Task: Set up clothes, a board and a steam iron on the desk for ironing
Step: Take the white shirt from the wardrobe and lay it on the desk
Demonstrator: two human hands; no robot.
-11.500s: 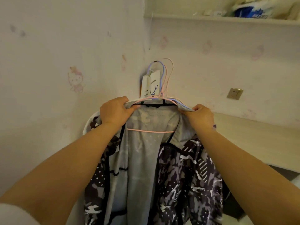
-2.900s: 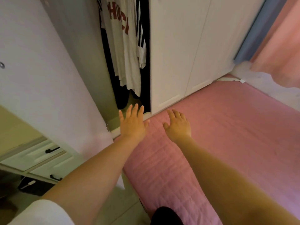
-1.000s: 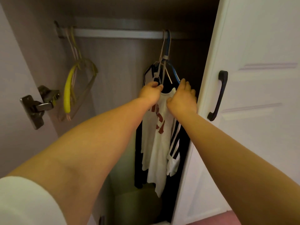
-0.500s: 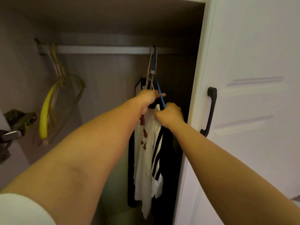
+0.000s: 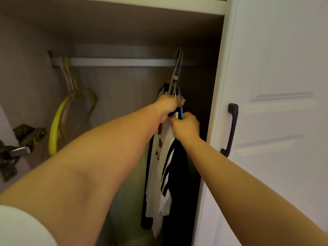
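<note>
Inside an open wardrobe, a white shirt with red print (image 5: 156, 167) hangs beside a dark garment with white stripes (image 5: 177, 174) at the right end of the rail (image 5: 120, 62). Their hooks, one on a blue hanger (image 5: 178, 80), sit over the rail. My left hand (image 5: 168, 105) is closed around the hangers at the top of the clothes. Just below and to its right, my right hand (image 5: 186, 126) grips the shoulder of the white shirt and the blue hanger's arm. No board or iron is in view.
Several bare hangers, one yellow (image 5: 55, 125), hang at the rail's left end. The white wardrobe door (image 5: 276, 121) with a black handle (image 5: 231, 128) stands close on the right. A metal door hinge (image 5: 19, 148) juts out at the left edge.
Both hands stay on the hanging clothes. My left hand has closed around the hangers and my right hand has dropped to grip the shirt's shoulder. The view has tilted down a little.
</note>
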